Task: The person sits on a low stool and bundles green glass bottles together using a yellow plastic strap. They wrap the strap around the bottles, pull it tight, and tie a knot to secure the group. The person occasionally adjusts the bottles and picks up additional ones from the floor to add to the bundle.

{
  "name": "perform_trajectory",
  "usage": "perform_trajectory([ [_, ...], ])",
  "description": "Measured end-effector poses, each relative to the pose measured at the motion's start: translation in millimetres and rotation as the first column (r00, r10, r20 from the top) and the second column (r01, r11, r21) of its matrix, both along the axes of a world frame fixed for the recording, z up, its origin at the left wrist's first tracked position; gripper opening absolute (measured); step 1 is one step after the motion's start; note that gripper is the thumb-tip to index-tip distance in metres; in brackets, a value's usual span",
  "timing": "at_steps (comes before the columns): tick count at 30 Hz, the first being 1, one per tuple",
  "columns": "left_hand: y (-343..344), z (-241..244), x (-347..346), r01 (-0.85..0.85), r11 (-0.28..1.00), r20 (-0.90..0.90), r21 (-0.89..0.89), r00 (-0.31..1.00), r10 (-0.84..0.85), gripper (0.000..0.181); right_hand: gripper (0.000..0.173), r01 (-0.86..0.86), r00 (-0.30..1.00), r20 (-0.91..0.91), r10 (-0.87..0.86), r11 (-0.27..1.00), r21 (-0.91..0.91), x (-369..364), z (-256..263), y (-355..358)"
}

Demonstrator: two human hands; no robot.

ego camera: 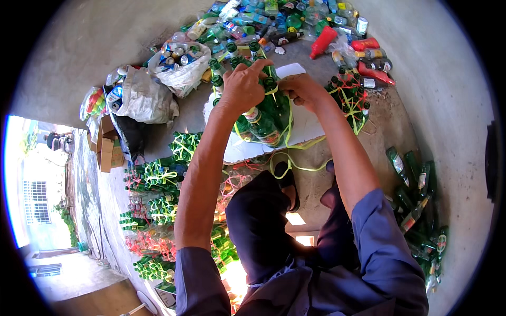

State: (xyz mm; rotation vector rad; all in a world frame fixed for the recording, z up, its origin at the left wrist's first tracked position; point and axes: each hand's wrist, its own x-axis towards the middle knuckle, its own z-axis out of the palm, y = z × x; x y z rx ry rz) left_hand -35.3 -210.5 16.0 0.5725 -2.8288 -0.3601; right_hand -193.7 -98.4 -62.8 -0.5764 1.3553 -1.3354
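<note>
A cluster of green glass bottles [272, 112] stands upright on a white board [312, 122], bound by a yellow-green plastic strap [290, 118]. My left hand [246, 85] lies over the bottle necks, index finger stretched out to the right. Its thumb and fingertips are partly hidden, so I cannot tell whether it grips a neck or the strap. At the cluster's right side, my right hand [302, 90] has curled fingers pinching the strap beside a dark bottle mouth. The strap's loose length trails over the board's front edge and loops near my feet.
Plastic bottles [253, 19] are heaped along the back wall. White sacks of cans [180, 65] stand at left. Strapped bottle bundles [158, 209] fill the floor at left; another bundle [350, 98] stands at right. Loose glass bottles [419, 205] lie by the right wall.
</note>
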Motion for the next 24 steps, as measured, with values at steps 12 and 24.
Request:
perform_trajectory([
  [12, -8, 6, 0, 0.003, 0.988, -0.063, 0.156, 0.998, 0.007, 0.047, 0.016, -0.046, 0.997, -0.064, 0.048, 0.998, 0.033, -14, 8, 15],
  [24, -5, 14, 5, -0.061, 0.998, 0.026, 0.023, 0.998, 0.061, 0.019, 0.014, 0.024, 1.000, 0.016, -0.022, 0.993, -0.114, -2, 11, 6],
])
